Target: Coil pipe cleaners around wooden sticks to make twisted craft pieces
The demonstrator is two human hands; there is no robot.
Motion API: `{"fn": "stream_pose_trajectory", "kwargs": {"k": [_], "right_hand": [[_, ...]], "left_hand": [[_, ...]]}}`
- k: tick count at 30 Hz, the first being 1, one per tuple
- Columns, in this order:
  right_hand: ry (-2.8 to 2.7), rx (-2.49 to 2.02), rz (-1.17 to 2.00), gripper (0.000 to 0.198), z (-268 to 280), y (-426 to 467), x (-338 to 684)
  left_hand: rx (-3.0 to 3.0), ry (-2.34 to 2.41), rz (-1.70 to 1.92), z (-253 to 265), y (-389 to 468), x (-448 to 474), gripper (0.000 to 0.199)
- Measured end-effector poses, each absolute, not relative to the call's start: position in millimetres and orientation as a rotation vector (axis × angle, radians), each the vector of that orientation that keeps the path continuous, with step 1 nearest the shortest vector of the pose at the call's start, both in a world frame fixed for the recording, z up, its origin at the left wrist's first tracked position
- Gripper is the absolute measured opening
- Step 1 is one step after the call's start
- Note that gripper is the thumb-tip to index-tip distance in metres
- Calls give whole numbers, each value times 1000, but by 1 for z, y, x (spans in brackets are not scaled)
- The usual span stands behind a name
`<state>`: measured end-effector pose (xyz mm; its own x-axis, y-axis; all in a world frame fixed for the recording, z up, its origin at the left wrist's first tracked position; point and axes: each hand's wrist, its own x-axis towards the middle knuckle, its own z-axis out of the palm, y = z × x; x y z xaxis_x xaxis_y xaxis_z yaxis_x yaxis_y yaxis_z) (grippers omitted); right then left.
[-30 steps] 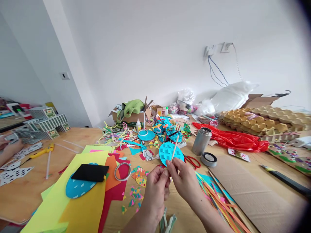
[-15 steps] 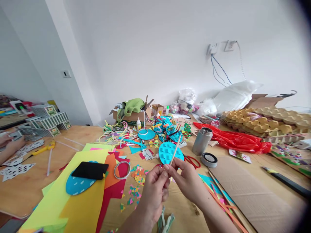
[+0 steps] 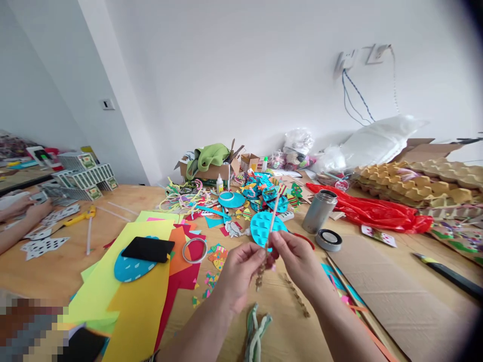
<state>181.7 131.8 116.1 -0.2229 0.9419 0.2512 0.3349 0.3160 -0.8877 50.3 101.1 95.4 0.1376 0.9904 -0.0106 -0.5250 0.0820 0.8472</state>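
Cluttered wooden surface [image 3: 279, 334], with yellow sheets [image 3: 141, 306] at 8 o'clock.
Left hand [image 3: 241, 271] at 6 and right hand [image 3: 296, 251] at 5 o'clock, both pinched on a tilted stick [image 3: 273, 218] between them at 5 o'clock. Brown cord [image 3: 260, 279] shows below the left fingers; a loose strand [image 3: 297, 297] lies beyond.

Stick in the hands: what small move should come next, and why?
Perhaps turn the stick with the right hand while the left hand steadies it: both hands' fingers pinch around it, and a brown, twisted strand shows just below them.
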Motion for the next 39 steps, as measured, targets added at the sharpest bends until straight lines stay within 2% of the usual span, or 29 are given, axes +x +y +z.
{"fn": "stream_pose_trajectory", "kwargs": {"k": [3,7,13,18,21,24,29,39], "right_hand": [[-1650,-1124,964,44,114,132,177],[-1711,-1002,1302,45,106,130,166],[-1805,-873,1439,30,97,125,154],[-1907,-912,1392,32,103,127,162],[-1918,-1066,1216,37,112,131,175],[-1757,-1139,1089,37,117,137,186],[-1690,-1059,1158,40,115,140,189],[-1628,-1007,1298,42,115,138,189]], "left_hand": [[687,765,1416,94,107,46,19],[599,738,1497,91,112,46,20],[574,756,1481,86,110,49,26],[626,771,1469,84,111,48,25],[718,854,1520,87,110,48,22],[856,869,1381,90,106,49,24],[960,835,1093,91,100,53,33],[987,792,975,89,99,50,36]]}}
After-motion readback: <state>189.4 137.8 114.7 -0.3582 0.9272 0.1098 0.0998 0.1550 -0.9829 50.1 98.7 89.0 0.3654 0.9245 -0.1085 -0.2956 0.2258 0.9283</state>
